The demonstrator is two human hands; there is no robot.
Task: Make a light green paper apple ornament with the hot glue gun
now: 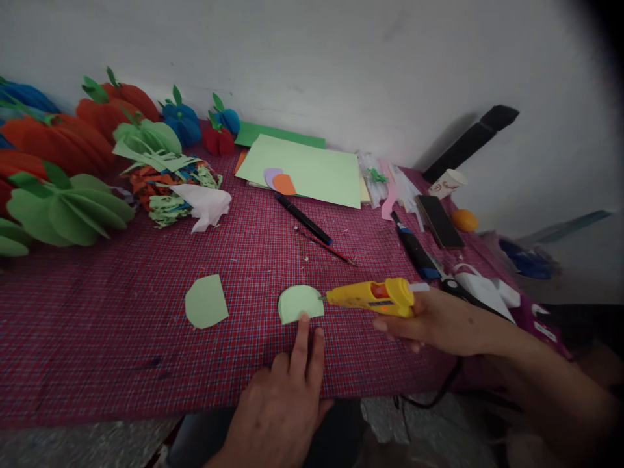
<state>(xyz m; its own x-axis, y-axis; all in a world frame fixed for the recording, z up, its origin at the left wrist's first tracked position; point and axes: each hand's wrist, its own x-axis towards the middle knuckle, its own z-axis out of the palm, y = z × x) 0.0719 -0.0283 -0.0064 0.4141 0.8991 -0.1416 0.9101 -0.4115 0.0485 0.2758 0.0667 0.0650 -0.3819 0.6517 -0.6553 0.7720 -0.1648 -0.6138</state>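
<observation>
My right hand [414,325] is wrapped round the handle of a yellow hot glue gun [363,296], a glue stick poking from its back. Its metal nozzle points left and meets, or nearly meets, the right edge of a light green paper piece [298,300]. That piece looks folded or layered, with a rounded top and a straight lower edge. My left hand [283,400] has its index and middle fingers stretched out, the index tip pressing on the lower edge of the piece. Another light green paper cutout [207,302] lies flat to the left.
Paper pumpkins [71,205] in several colours crowd the far left, beside a heap of paper shreds [170,185]. Green sheets [312,170] lie at the back with a black pen [305,219] before them. At right are a phone [440,221], a cutter [414,247] and a paper cup [448,183].
</observation>
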